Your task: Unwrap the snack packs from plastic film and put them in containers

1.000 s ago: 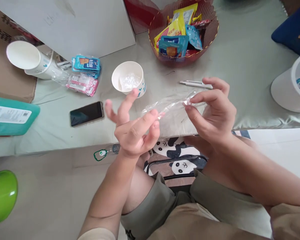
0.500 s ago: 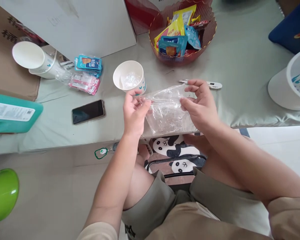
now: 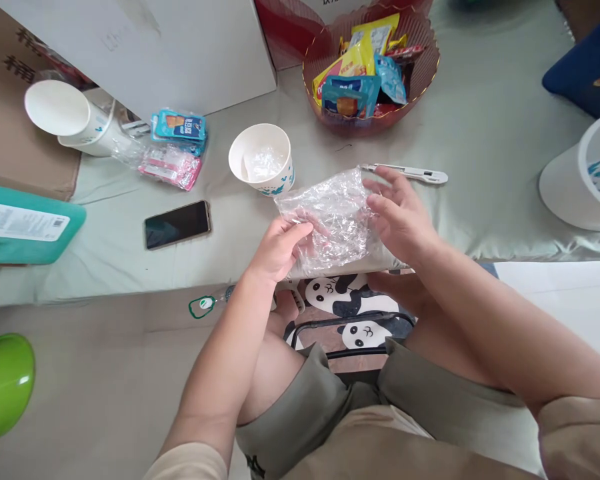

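Observation:
A crinkled clear plastic bag (image 3: 337, 217) is spread between my hands above the table's front edge. My left hand (image 3: 280, 247) is closed on its lower left side, the thumb on top and fingers showing through the film. At the bag's right edge is my right hand (image 3: 397, 213), its fingers apart and the thumb beside the film; some fingertips lie behind or against it. A white paper cup (image 3: 283, 179) with blue print stands just behind the bag, clear plastic inside it. Beyond my right fingers lies a white utility knife (image 3: 420, 175).
A pink scalloped bowl (image 3: 325, 120) of snack packets stands at the back. To the left are a phone (image 3: 177, 225), blue packets (image 3: 180, 127), a pink packet (image 3: 167, 167) and stacked paper cups (image 3: 57, 110). A white bucket (image 3: 563, 183) stands at the right edge.
The bag has been turned flatter, its face now toward me. My left hand has shifted down along its edge, and my right fingers have loosened from its top corner.

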Tool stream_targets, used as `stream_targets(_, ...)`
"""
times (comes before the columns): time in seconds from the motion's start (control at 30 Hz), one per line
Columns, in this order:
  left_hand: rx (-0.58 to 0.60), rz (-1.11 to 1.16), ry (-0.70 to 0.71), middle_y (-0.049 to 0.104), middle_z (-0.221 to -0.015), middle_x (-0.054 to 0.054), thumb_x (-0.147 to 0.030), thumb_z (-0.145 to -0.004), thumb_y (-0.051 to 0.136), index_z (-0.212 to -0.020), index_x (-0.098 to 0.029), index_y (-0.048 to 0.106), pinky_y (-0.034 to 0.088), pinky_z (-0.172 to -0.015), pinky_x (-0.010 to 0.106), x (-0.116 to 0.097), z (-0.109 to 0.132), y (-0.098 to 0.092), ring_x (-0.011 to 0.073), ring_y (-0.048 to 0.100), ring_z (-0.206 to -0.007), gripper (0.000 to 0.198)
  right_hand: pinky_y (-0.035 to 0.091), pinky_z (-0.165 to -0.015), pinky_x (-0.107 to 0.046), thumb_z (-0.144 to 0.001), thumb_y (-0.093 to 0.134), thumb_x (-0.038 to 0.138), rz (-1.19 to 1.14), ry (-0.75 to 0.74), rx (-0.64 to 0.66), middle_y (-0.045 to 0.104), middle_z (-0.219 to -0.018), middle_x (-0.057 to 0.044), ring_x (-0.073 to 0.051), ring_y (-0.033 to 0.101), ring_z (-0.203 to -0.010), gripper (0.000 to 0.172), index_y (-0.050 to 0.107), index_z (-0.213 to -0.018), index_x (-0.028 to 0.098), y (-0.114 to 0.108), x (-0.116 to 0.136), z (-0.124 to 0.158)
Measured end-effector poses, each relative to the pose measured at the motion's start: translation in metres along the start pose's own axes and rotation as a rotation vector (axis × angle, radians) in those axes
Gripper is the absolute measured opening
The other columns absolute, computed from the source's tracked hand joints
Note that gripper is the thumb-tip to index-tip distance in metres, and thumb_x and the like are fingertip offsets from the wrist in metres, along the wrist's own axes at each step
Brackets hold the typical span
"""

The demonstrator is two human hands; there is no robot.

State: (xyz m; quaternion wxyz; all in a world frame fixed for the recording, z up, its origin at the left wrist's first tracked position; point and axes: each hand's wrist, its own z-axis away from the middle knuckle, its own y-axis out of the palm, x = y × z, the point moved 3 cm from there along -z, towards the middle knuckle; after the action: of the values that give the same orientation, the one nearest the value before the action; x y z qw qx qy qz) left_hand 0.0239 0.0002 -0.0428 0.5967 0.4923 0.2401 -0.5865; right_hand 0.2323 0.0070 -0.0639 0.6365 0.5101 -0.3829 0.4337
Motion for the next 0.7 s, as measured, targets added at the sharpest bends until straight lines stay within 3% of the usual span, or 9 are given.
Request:
stream_targets(0.13, -0.05, -0.107, 0.088, 0.068, -0.06, -0.004, -0.031, -0.074, 0.078, -0.094, -0.021, 0.068, 0.049, -0.043, 0.019, -0.004, -0.004, -0.004, 0.0101, 0.06, -0.047, 0.024, 0.059, -0.064, -0.033, -0.062, 0.093, 0.057, -0.078, 0.373, 0.283, 0.074, -0.096, -0.008, -0.019, 0.07, -0.079, 0.056, 0.069, -0.098, 0.022, 0.011, -0.001, 0.008)
stream_targets(0.2, -0.077, -0.165, 0.126, 0.064, -0.057, -0.006, -0.031, -0.076, 0.078, -0.099, -0.022, 0.067, 0.042, -0.037, 0.018, -0.004, -0.005, -0.008, 0.0089, 0.056, -0.043, 0.027, 0.055, -0.055, -0.026, -0.061, 0.095, 0.049, -0.016, 0.43, 0.361, 0.072, -0.077, -0.005, -0.014, 0.064, -0.064, 0.046, 0.071, -0.086, 0.019, 0.014, 0.0, 0.012)
stream_targets(0.3, -0.035, -0.203, 0.128, 0.055, -0.05, -0.01, -0.033, -0.076, 0.08, -0.103, -0.023, 0.066, 0.041, -0.034, 0.019, -0.003, -0.005, -0.012, 0.0081, 0.049, -0.037, 0.031, 0.04, -0.04, -0.021, -0.067, 0.091, 0.039, 0.055, 0.361, 0.365, 0.061, -0.056, 0.003, -0.008, 0.051, -0.046, 0.032, 0.072, -0.08, 0.018, 0.014, -0.001, 0.013)
stream_targets(0.37, -0.012, -0.166, 0.126, 0.05, -0.05, -0.012, -0.031, -0.072, 0.084, -0.102, -0.025, 0.064, 0.045, -0.036, 0.019, -0.004, -0.002, -0.012, 0.0072, 0.047, -0.037, 0.036, 0.034, -0.037, -0.021, -0.072, 0.086, 0.036, 0.057, 0.312, 0.335, 0.054, -0.05, 0.008, -0.007, 0.044, -0.04, 0.027, 0.074, -0.089, 0.02, 0.014, -0.001, 0.012)
stream_targets(0.47, 0.022, -0.086, 0.093, 0.052, -0.051, -0.013, -0.028, -0.069, 0.086, -0.102, -0.026, 0.063, 0.053, -0.042, 0.022, -0.006, 0.001, -0.011, 0.0076, 0.05, -0.04, 0.041, 0.032, -0.037, -0.02, -0.075, 0.079, 0.03, 0.006, 0.265, 0.294, 0.051, -0.047, 0.011, -0.007, 0.043, -0.037, 0.033, 0.073, -0.107, 0.023, 0.014, 0.002, 0.012)
stream_targets(0.6, 0.066, -0.022, 0.09, 0.055, -0.05, -0.008, -0.031, -0.069, 0.083, -0.083, -0.023, 0.064, 0.047, -0.037, 0.02, -0.009, 0.0, -0.01, 0.0091, 0.053, -0.038, 0.026, 0.034, -0.038, -0.022, -0.073, 0.075, 0.032, -0.086, 0.183, 0.299, 0.056, -0.05, 0.007, -0.009, 0.047, -0.039, 0.016, 0.07, -0.086, 0.024, 0.019, 0.014, 0.013)
stream_targets(0.7, 0.059, 0.017, 0.109, 0.059, -0.057, -0.003, -0.042, -0.07, 0.079, -0.074, -0.02, 0.066, 0.052, -0.042, 0.023, -0.012, -0.005, -0.014, 0.0108, 0.058, -0.044, 0.025, 0.039, -0.043, -0.025, -0.071, 0.074, 0.032, -0.055, 0.158, 0.321, 0.059, -0.054, 0.003, -0.012, 0.052, -0.045, 0.011, 0.068, -0.074, 0.023, 0.019, 0.019, 0.014)
